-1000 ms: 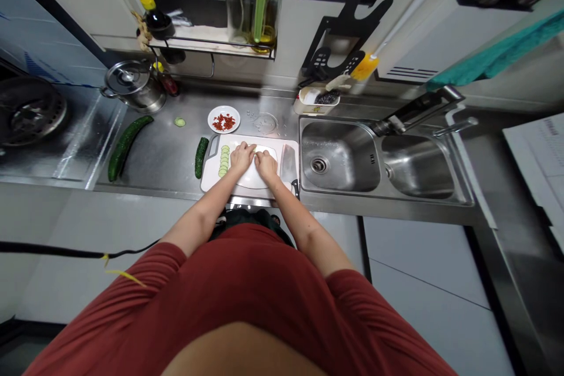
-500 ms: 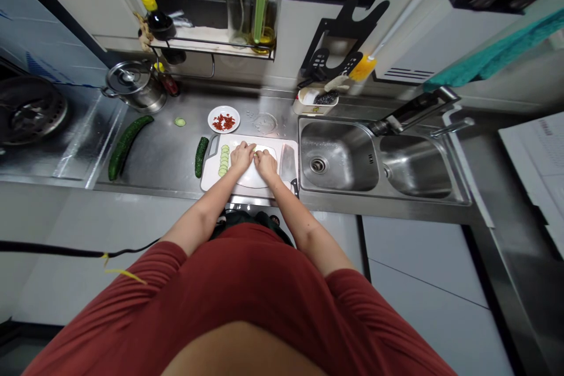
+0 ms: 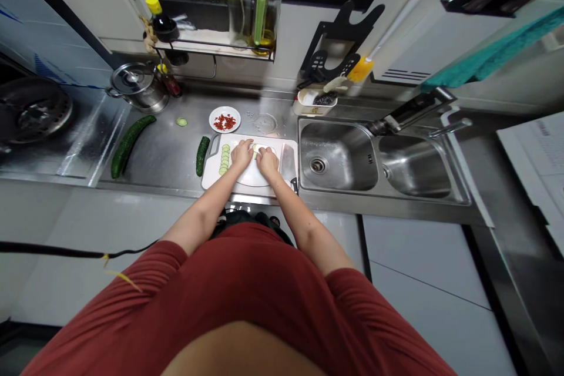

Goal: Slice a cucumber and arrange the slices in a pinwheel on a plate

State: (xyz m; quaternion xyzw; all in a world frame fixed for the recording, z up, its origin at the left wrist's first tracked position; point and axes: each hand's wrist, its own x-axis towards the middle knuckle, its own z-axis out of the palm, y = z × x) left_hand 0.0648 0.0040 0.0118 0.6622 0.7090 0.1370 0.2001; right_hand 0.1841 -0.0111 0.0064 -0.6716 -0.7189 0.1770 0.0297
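Observation:
A white plate (image 3: 252, 177) lies on the white cutting board (image 3: 235, 191), partly hidden by my hands. Over its far part, my left hand (image 3: 241, 154) and my right hand (image 3: 267, 162) work close together with curled fingers. Pale green cucumber slices (image 3: 255, 151) show between the fingertips, and both hands appear to pinch them. To the left, a row of overlapping cucumber slices (image 3: 224, 158) lies on the board. A kitchen knife (image 3: 288, 158) rests at the board's right edge, its black handle toward me. A cut cucumber piece (image 3: 202, 156) lies just beyond the left edge.
Behind the board stands a small white plate of chopped red pieces (image 3: 225, 120). Farther left are a long cucumber (image 3: 130, 144), a cucumber end (image 3: 181, 121) and a steel pot (image 3: 138, 91). A double sink (image 3: 339, 155) borders the right. A bottle shelf (image 3: 211, 47) hangs above.
My hands have moved slightly apart over the plate, and more of the cucumber slices shows between them. The whole view has shifted a little.

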